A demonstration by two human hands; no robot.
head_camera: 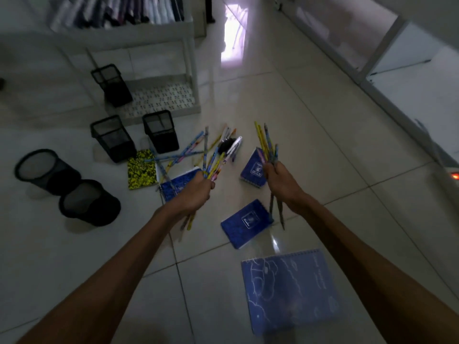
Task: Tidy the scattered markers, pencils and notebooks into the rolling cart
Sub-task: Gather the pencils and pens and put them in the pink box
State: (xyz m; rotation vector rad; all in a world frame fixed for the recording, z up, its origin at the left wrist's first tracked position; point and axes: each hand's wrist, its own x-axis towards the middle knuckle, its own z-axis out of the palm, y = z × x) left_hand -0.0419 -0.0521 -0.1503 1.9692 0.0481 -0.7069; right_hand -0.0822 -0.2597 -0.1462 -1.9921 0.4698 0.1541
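My left hand (pixel 196 192) is shut on a bundle of pencils (pixel 214 161) that fans up and to the right. My right hand (pixel 279 180) grips a second bunch of pencils (pixel 267 142), held upright. More pencils and markers (pixel 183 155) lie scattered on the tiled floor beyond my left hand. Blue notebooks lie around: one (pixel 253 165) behind my right hand, one (pixel 247 223) between my forearms, one (pixel 171 186) partly under my left hand, and a large spiral one (pixel 290 289) nearest me. A yellow-patterned notebook (pixel 142 172) lies further left. The white rolling cart (pixel 188 58) stands at the back.
Three square black mesh holders stand by the cart: one (pixel 111 84) on its lower shelf edge, two (pixel 113 137) (pixel 161 130) on the floor. Two round mesh holders (pixel 44 170) (pixel 89 202) sit at the left. A glass partition (pixel 372 58) runs along the right.
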